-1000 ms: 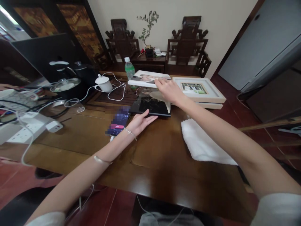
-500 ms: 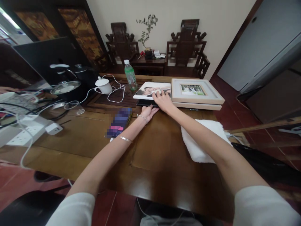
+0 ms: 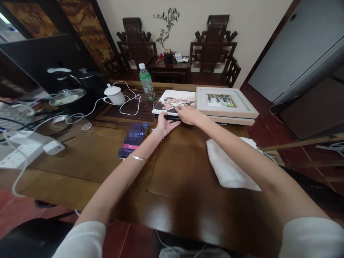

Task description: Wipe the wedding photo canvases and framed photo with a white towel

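Note:
A white photo album (image 3: 178, 97) with a picture of two people on its cover lies on top of a flat black item, whose front edge is partly hidden by my hands. My left hand (image 3: 166, 125) is at the album's front edge, palm turned up, thumb against the edge and fingers stretched to the right along the table. My right hand (image 3: 189, 114) grips the album's front edge near its right corner, with fingertips on the cover; its thumb is hidden. Just right of the album, a cream picture frame (image 3: 225, 114) rests on another flat frame-like piece.
A phone (image 3: 134, 139) with a lit screen lies left of my left forearm. Behind it are a white lidded cup (image 3: 115, 95), a green-labelled bottle (image 3: 147, 84) and white cables. A power strip (image 3: 24, 148) stands far left; a white towel (image 3: 228, 168) lies under my right forearm.
My right hand has slid from the album's cover down to its front edge. The left thumb has come up against that edge. Less of the black item shows.

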Demonstrator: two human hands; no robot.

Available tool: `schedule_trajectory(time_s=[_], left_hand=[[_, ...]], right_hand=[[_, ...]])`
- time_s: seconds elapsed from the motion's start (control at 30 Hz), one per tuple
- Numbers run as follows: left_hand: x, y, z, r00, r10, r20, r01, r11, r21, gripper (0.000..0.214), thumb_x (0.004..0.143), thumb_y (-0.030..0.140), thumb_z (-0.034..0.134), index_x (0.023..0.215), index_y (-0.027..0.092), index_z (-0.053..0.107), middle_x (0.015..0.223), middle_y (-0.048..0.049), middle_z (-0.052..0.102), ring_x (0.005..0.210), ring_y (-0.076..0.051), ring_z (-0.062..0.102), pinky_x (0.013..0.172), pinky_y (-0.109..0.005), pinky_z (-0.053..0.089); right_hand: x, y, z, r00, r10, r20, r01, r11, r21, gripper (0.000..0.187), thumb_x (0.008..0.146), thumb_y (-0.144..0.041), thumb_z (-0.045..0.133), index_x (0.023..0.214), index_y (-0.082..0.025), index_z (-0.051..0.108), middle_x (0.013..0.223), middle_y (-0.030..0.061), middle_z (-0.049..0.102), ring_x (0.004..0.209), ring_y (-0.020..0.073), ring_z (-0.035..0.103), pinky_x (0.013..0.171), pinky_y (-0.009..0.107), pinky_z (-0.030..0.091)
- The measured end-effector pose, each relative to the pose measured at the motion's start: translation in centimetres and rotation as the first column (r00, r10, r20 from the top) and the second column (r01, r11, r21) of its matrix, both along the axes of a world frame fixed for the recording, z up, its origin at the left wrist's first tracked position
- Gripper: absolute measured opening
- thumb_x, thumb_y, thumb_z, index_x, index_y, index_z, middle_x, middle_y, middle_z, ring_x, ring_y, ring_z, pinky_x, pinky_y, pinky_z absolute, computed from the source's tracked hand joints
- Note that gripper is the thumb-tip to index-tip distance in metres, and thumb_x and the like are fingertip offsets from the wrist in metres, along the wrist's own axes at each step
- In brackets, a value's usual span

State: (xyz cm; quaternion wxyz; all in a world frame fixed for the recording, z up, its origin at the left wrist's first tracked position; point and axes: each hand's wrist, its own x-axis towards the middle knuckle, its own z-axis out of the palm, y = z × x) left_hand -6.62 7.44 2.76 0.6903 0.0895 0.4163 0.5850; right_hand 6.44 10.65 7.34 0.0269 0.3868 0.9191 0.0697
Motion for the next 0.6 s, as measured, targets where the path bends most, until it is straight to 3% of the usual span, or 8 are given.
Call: schedule_trajectory(time_s=[0.07,0.2,0.27,0.33,0.4,0.5,0.57,0.6], left_hand=[[0.1,0.2,0.3,0.999,0.0,-0.036,0.0,1.0,0.009,0.03,0.091,0.037,0.054,0.108,0.013,0.06,0.109,-0.0208,0.063,0.109,-0.033,0.064,0.082,-0.04,0.06],[0.6,0.8,0.3,0.991,0.031,-0.129,-0.033,0.999,-0.008,0.016,0.094,0.024,0.055,0.103,0.013,0.062,0.108,-0.0176,0.065,0.11,-0.03,0.063,0.083,-0.04,0.06],[0.6,1.1,0.3,0.99,0.054,-0.134,-0.059,0.998,-0.029,0.013,0.094,0.018,0.054,0.104,0.014,0.061,0.113,-0.0166,0.064,0.114,-0.029,0.061,0.083,-0.042,0.06],[0.5,1.5,0.4,0.992,0.056,-0.117,-0.062,0.997,-0.049,0.015,0.094,0.016,0.054,0.107,0.015,0.06,0.117,-0.0158,0.062,0.119,-0.03,0.058,0.083,-0.042,0.06],[0.4,1.7,0.6,0.995,0.032,-0.097,-0.039,0.997,-0.068,0.017,0.095,0.016,0.052,0.11,0.016,0.059,0.12,-0.0155,0.062,0.121,-0.029,0.057,0.083,-0.041,0.061],[0.3,2.0,0.9,0.997,-0.008,-0.083,0.0,0.996,-0.092,0.022,0.096,0.014,0.048,0.116,0.015,0.057,0.119,-0.0162,0.063,0.12,-0.027,0.059,0.083,-0.036,0.061],[0.2,2.1,0.9,0.995,-0.029,-0.091,0.02,0.995,-0.102,0.027,0.097,0.013,0.048,0.122,0.014,0.055,0.12,-0.0186,0.063,0.115,-0.027,0.062,0.08,-0.032,0.062],[0.0,2.0,0.9,0.994,-0.05,-0.101,0.039,0.993,-0.107,0.029,0.097,0.015,0.048,0.126,0.013,0.053,0.121,-0.0205,0.062,0.112,-0.027,0.064,0.078,-0.03,0.062]], right_hand=[[0.6,0.0,-0.1,1.0,0.023,-0.019,-0.023,0.999,-0.025,0.053,0.09,-0.017,0.044,0.142,-0.007,0.04,0.136,0.0224,0.052,0.118,0.0353,0.052,0.09,0.044,0.045],[2.6,0.1,0.5,0.987,0.044,-0.157,-0.064,0.99,-0.122,0.045,0.09,-0.021,0.046,0.134,-0.016,0.054,0.126,0.0152,0.062,0.11,0.0294,0.058,0.089,0.04,0.045],[4.8,0.3,1.2,0.96,-0.024,-0.279,0.0,0.996,-0.084,0.039,0.09,-0.022,0.044,0.125,-0.018,0.061,0.117,0.0125,0.067,0.108,0.0289,0.059,0.09,0.04,0.044],[8.1,0.6,1.8,0.895,-0.166,-0.414,0.183,0.983,0.002,0.038,0.089,-0.024,0.043,0.121,-0.018,0.064,0.113,0.0122,0.069,0.108,0.0308,0.058,0.092,0.044,0.044],[12.2,1.0,2.0,0.771,-0.334,-0.542,0.413,0.91,0.027,0.04,0.088,-0.026,0.045,0.124,-0.018,0.061,0.117,0.0127,0.067,0.108,0.0309,0.058,0.093,0.046,0.044],[18.5,1.6,1.1,0.537,-0.587,-0.606,0.711,0.701,-0.05,0.051,0.081,-0.037,0.058,0.126,-0.014,0.059,0.125,0.0191,0.061,0.114,0.035,0.054,0.094,0.049,0.044],[21.9,2.0,-0.1,0.397,-0.71,-0.582,0.809,0.57,-0.142,0.058,0.075,-0.042,0.064,0.125,-0.013,0.059,0.127,0.0211,0.058,0.115,0.0364,0.053,0.094,0.05,0.044],[23.3,2.2,-0.8,0.356,-0.736,-0.575,0.822,0.54,-0.181,0.058,0.074,-0.042,0.064,0.124,-0.012,0.059,0.124,0.0215,0.059,0.113,0.0363,0.055,0.093,0.05,0.045]])
